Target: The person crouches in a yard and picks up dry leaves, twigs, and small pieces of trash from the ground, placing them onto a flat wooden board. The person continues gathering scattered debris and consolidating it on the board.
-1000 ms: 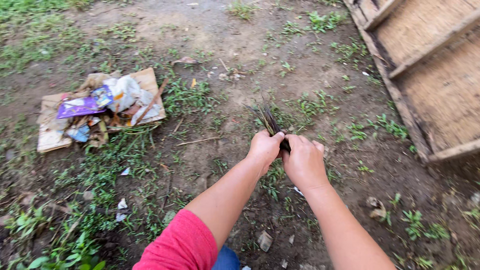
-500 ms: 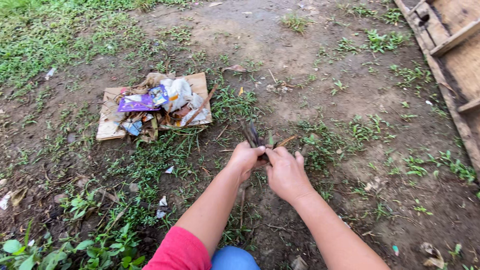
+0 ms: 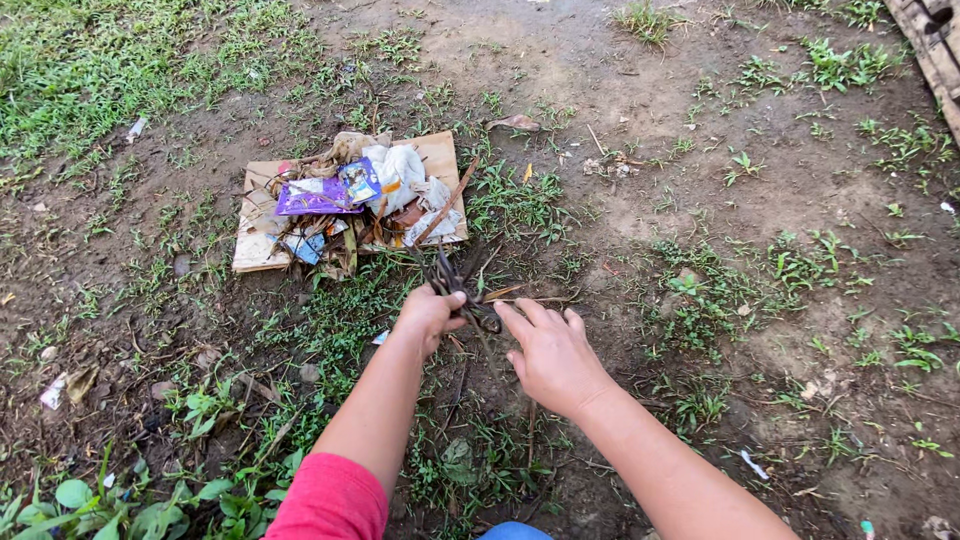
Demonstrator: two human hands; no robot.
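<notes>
Compared with a second ago, both hands are sitting closer to the cardboard sheet [image 3: 262, 250], and the wooden frame is sliding almost out of view at the upper right. Going left to right: the flat cardboard is lying on the bare ground [image 3: 700, 180], carrying a heap of litter [image 3: 355, 190] made of wrappers, paper and a stick. Just right of it, the left hand [image 3: 428, 318] is clenching a bundle of dark twigs [image 3: 450, 282], their tips nearly touching the cardboard's edge. The right hand [image 3: 552, 355] is now opening, fingers spread, fingertips resting against the bundle's lower end.
</notes>
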